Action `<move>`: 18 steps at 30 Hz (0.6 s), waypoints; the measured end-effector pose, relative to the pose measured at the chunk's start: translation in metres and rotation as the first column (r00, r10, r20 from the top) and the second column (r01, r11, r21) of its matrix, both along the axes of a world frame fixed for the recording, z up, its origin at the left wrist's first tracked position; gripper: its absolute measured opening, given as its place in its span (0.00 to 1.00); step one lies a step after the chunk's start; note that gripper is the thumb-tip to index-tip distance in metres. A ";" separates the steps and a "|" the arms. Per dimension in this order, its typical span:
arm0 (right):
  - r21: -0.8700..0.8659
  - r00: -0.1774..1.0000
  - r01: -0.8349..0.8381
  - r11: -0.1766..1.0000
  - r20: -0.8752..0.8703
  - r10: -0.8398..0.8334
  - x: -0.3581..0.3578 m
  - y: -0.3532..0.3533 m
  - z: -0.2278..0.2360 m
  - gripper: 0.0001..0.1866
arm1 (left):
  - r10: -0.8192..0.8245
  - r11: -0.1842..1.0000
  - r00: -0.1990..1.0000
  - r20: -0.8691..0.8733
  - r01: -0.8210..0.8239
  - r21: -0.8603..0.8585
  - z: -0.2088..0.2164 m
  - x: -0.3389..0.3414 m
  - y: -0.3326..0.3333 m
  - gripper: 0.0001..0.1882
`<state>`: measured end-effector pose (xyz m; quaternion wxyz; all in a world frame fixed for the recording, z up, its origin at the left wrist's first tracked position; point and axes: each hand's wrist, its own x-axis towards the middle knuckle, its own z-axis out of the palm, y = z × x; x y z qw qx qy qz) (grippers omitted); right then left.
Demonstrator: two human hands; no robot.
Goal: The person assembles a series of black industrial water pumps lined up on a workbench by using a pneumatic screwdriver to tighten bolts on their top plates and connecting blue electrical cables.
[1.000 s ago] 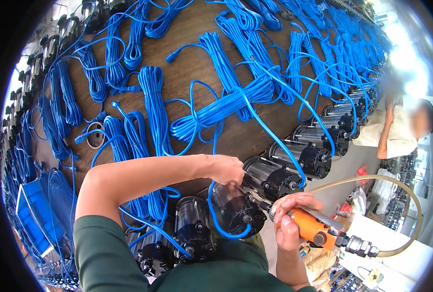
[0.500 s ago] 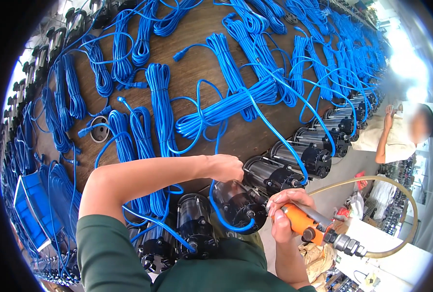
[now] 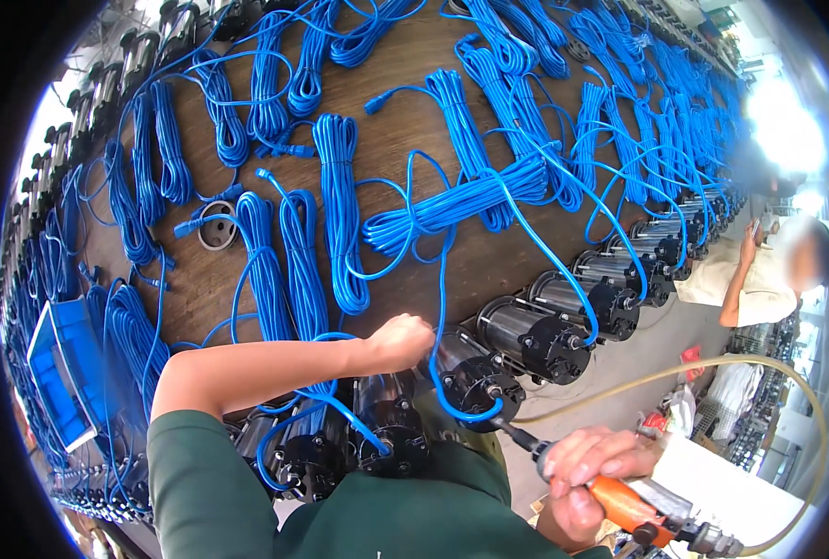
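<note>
My right hand (image 3: 601,466) is wrapped round an orange air screwdriver (image 3: 630,508). Its dark bit points at the lower rim of the black end cap on a cylindrical pump (image 3: 475,380); whether the tip touches a screw is unclear. A blue cable (image 3: 438,373) curves out of that cap and runs up onto the table. Just left of the pump's far end, my left hand (image 3: 401,343) is closed with the knuckles up. Whatever its fingers might hold is hidden.
More pumps (image 3: 534,337) line the table's edge on both sides. Coiled blue cables (image 3: 340,214) cover much of the brown tabletop (image 3: 396,121). A blue bin (image 3: 65,373) stands at left. The tool's yellowish hose (image 3: 796,373) loops to the right. Another person (image 3: 759,270) is beyond it.
The screwdriver in my right hand has moved down and right, bringing its bit into view beside the end cap. My left hand has drawn back left from the pump. The whole view has shifted slightly.
</note>
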<state>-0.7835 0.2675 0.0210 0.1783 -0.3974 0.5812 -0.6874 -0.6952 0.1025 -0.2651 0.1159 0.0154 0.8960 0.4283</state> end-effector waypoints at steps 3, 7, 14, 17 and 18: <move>-0.029 0.991 -0.061 0.998 0.115 0.064 0.009 -0.002 -0.014 0.18 | -0.043 0.999 0.993 -0.106 0.043 -0.001 0.002 0.004 -0.006 0.07; -0.019 0.993 -0.113 0.993 0.025 0.113 0.012 -0.021 -0.045 0.16 | -0.087 0.996 0.975 -0.206 0.087 -0.012 -0.007 0.014 -0.007 0.06; 0.147 0.935 -0.283 0.948 -0.176 0.307 0.006 -0.035 -0.068 0.11 | -0.054 0.999 0.977 -0.209 0.051 -0.016 -0.013 0.014 -0.006 0.07; 0.105 0.933 -0.281 0.954 -0.200 0.297 0.006 -0.033 -0.077 0.11 | -0.070 0.997 0.969 -0.236 0.070 -0.007 -0.014 0.011 -0.008 0.08; 0.090 0.923 -0.314 0.945 -0.202 0.326 0.003 -0.035 -0.078 0.11 | -0.072 0.997 0.969 -0.238 0.070 -0.017 -0.014 0.011 -0.008 0.08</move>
